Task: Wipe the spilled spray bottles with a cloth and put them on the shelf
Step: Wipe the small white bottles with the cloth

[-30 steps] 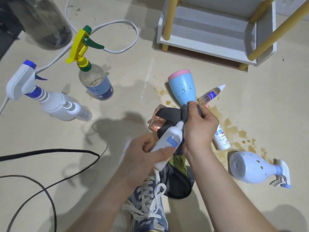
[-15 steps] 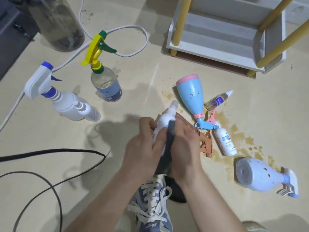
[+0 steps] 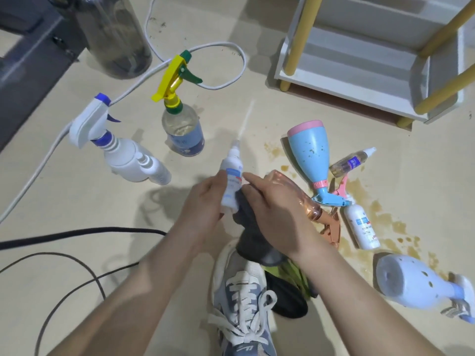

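My left hand (image 3: 205, 201) grips a small white spray bottle (image 3: 232, 173) with its nozzle pointing away from me. My right hand (image 3: 277, 209) holds a dark grey cloth (image 3: 250, 232) against the bottle's lower side. Lying in a brown spill (image 3: 380, 217) are a blue and pink bottle (image 3: 309, 155), a clear pink bottle (image 3: 305, 201), a tiny amber bottle (image 3: 350, 161), a white bottle (image 3: 361, 227) and a pale blue bottle (image 3: 411, 286). The white shelf (image 3: 359, 80) with yellow posts stands at the upper right.
Two bottles stand upright at the left: one with a yellow trigger (image 3: 180, 119), one white with a blue trigger (image 3: 120, 150). A dark jug (image 3: 115, 34) stands behind them. White cable (image 3: 226, 50) and black cables (image 3: 77, 232) cross the floor. My shoe (image 3: 244, 304) is below my hands.
The cloth has slid from the bottle's top down to its lower end, baring the nozzle and label. The view has shifted, so the floor objects sit further right and down.
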